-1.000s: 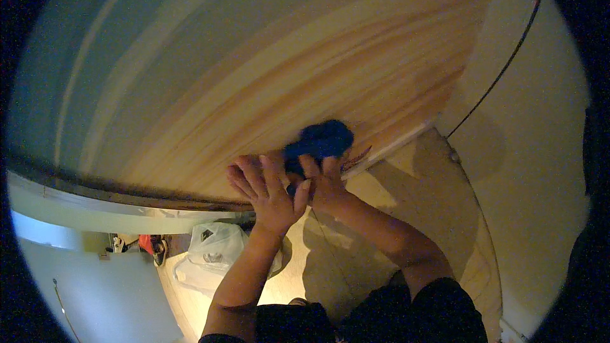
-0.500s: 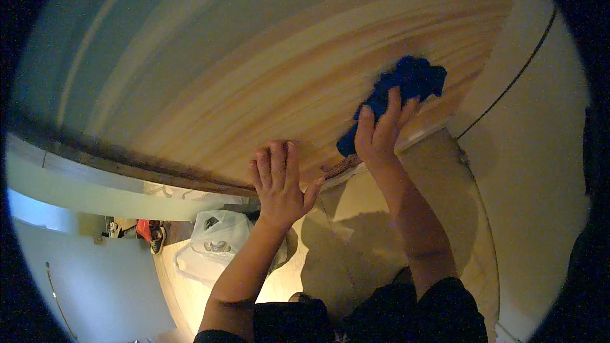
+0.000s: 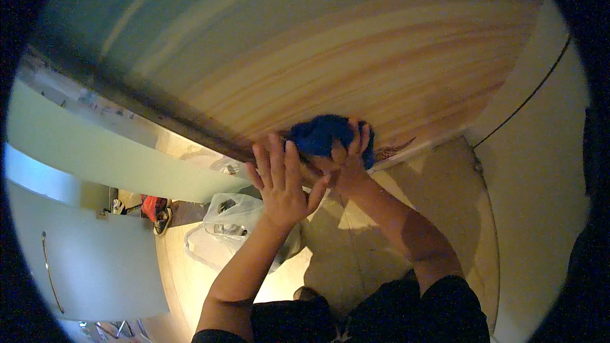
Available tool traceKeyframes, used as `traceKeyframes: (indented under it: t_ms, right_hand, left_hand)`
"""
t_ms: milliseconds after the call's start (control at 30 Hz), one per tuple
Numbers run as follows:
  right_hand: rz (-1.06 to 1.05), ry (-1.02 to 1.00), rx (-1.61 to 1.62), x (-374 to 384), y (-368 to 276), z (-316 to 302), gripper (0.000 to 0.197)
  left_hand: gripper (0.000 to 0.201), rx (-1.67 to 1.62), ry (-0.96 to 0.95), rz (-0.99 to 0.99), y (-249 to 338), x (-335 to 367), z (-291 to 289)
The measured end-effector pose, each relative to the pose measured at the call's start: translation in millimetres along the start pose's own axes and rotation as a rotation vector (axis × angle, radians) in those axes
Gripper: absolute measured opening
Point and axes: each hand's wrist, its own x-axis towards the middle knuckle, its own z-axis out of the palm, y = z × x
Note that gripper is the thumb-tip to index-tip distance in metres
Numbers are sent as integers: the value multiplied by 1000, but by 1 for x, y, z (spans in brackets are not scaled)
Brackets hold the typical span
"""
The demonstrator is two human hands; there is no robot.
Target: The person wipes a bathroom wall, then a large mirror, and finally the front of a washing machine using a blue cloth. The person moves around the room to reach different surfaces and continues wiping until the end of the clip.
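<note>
A large wooden door (image 3: 356, 57) with pale grain fills the upper part of the view. My right hand (image 3: 346, 155) presses a crumpled blue cloth (image 3: 321, 133) against the door near its lower edge. Just left of it, my left hand (image 3: 283, 181) lies flat on the same lower edge, fingers spread and pointing up, holding nothing. The two hands almost touch. The cloth partly hides my right fingers.
A pale door frame and wall (image 3: 540, 152) run down the right side. A clear plastic bag (image 3: 232, 216) lies on the tan floor (image 3: 356, 241) below my left hand. A white cabinet with a handle (image 3: 82, 260) stands at lower left, shoes (image 3: 155, 209) beside it.
My right hand has swept the blue cloth from the upper right down and left, back beside my left hand. The left hand stays planted at the door's edge.
</note>
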Motion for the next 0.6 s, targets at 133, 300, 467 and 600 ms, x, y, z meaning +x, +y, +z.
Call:
traceKeyframes:
  t_ms: [133, 300, 467, 600]
  right_hand:
    - [-40, 58, -130, 30, 23, -8, 46]
    - [226, 106, -172, 22, 47, -17, 48]
    - [305, -74, -132, -37, 28, 4, 54]
    - [58, -86, -75, -42, -8, 24, 44]
  left_hand:
    - [88, 40, 75, 17, -18, -11, 0]
    - [92, -9, 227, 14, -40, -12, -1]
    - [93, -66, 281, 38, -53, -16, 14]
    - [92, -85, 279, 19, -53, -17, 15]
